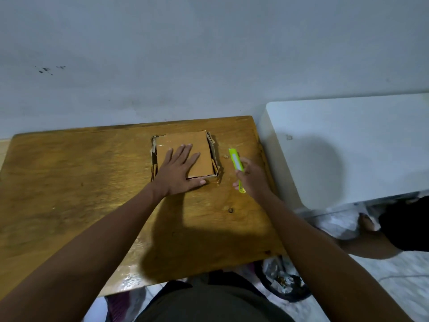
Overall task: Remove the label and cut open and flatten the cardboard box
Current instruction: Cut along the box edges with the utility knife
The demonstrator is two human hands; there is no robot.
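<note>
A brown cardboard box (202, 149) lies squashed flat on the wooden table (81, 182), near its far edge. Folded side panels stick out at its left and right. My left hand (178, 169) rests palm down on top of it, fingers spread. To the right of the box, my right hand (251, 176) holds a bright green utility cutter (235, 160) low over the table, its tip pointing away from me. No label is visible on the box's top face.
A small cardboard scrap (224, 156) lies between box and cutter. A white block (348, 147) stands right of the table against the wall. On the floor below sit a dark bin with scraps (282, 283) and a person's foot (366, 223).
</note>
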